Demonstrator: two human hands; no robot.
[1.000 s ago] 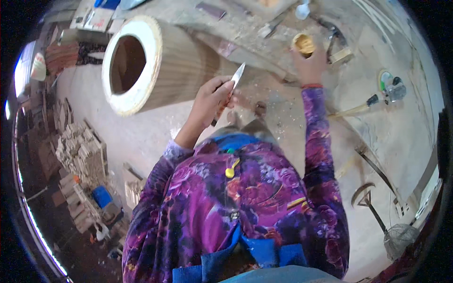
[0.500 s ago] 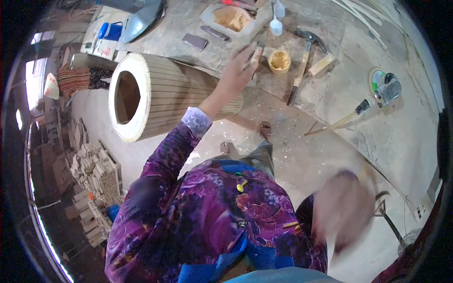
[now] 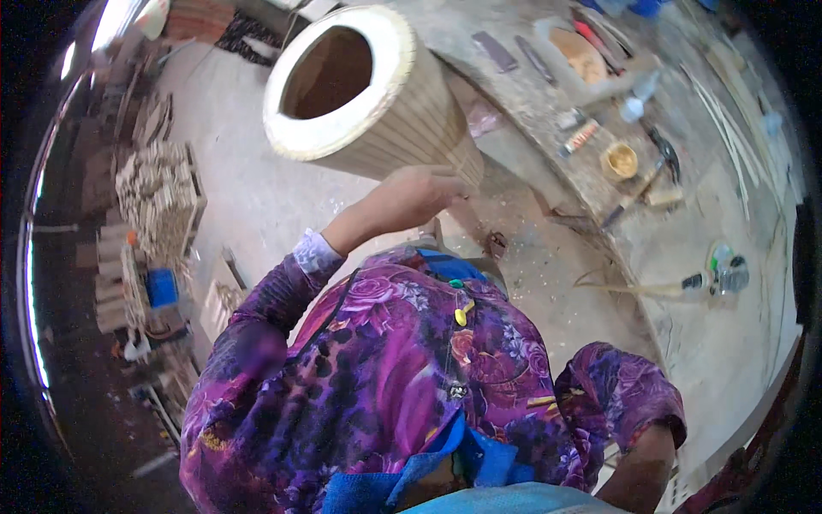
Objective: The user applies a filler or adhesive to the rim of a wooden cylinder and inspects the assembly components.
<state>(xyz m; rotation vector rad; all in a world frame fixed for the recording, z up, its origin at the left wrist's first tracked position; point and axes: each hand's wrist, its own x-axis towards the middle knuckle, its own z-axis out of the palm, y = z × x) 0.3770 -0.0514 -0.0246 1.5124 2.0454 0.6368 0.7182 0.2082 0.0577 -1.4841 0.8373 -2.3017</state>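
Note:
My left hand (image 3: 419, 199) hangs in front of my body, its fingers curled together. Whether anything is between them is hidden. Just beyond it stands a tapered body of narrow wooden strips (image 3: 419, 111) with a wide pale ring around its opening; the hand overlaps its lower end in view, and contact cannot be told. On the bench to the right lie a small tube (image 3: 580, 137) and a yellowish cup of paste (image 3: 619, 161). My right forearm (image 3: 644, 467) runs down to the lower edge, and that hand is out of the picture.
A claw hammer (image 3: 638, 190) and a small wood block (image 3: 665, 197) lie on the workbench (image 3: 591, 193). A cut-open container of tan powder (image 3: 578, 56) stands farther back. A hose with a metal fitting (image 3: 728, 274) rests at the right. Stacked wood pieces (image 3: 158, 201) stand on the floor at left.
My left hand has moved back from the bench toward my body; the tube now lies there. My right hand has dropped out of view. The view has swung, shifting the bench rightward.

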